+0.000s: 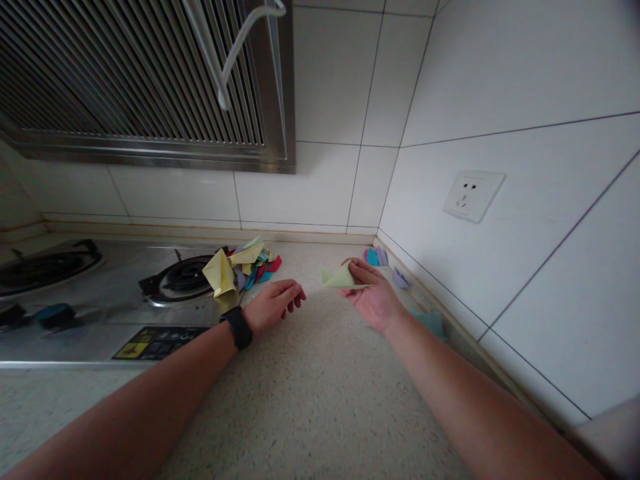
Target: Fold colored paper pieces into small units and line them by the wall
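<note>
My right hand (373,290) pinches a pale yellow-green folded paper (336,277) above the counter, thumb on top and fingers beneath. The paper's pointed end faces left. To its left hovers my left hand (277,303), wearing a black wristwatch. Its fingers are loosely bent and slightly apart, and nothing shows in them. Beyond the left hand, a pile of folded coloured papers (245,263) lies by the stove's edge, with yellow, red, blue and purple pieces. Small folded pieces in pink, blue and purple (377,257) rest in the back corner, near a single purple piece (400,278).
A gas stove (120,313) with two burners occupies the left, under a metal range hood (150,87). Teal paper (429,324) lies by the right wall, partly behind my forearm. A socket (474,195) is set in the tiled wall. The speckled counter (310,400) spreads below my hands.
</note>
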{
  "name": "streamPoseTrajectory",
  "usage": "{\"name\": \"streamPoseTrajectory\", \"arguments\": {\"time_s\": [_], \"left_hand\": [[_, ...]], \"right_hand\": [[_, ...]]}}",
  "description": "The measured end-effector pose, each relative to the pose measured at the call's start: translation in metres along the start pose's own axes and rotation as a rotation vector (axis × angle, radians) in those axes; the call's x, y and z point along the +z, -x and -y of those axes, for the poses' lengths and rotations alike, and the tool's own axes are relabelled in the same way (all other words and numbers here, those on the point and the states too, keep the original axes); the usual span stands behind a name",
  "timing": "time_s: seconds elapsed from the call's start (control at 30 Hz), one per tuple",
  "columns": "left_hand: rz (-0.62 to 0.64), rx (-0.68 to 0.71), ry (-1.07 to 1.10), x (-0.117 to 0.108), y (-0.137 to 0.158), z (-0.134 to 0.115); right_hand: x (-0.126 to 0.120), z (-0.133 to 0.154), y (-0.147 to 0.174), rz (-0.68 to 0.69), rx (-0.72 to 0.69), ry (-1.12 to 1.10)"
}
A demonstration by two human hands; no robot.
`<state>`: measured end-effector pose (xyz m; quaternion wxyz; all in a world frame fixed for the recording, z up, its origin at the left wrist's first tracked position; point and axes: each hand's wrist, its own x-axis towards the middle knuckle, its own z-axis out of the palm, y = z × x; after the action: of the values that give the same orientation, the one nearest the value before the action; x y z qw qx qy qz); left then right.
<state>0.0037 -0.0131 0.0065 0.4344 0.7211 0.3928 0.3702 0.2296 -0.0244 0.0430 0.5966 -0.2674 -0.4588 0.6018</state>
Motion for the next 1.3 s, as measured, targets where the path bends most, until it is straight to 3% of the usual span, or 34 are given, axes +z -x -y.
{"name": "streamPoseTrajectory", "arguments": {"time_s": [1.07,1.3], "left_hand": [[0.066,0.031,-0.165,0.0036,0.0055,-0.0059],[0.067,-0.001,-0.197,0.0041,0.0058,-0.0091]], "right_hand": [[0.0006,0.0006,0.0026,0.067,0.038,-0.016],[-0.0023,-0.0067,-0.0030,-0.031,-0.015,0.149]]}}
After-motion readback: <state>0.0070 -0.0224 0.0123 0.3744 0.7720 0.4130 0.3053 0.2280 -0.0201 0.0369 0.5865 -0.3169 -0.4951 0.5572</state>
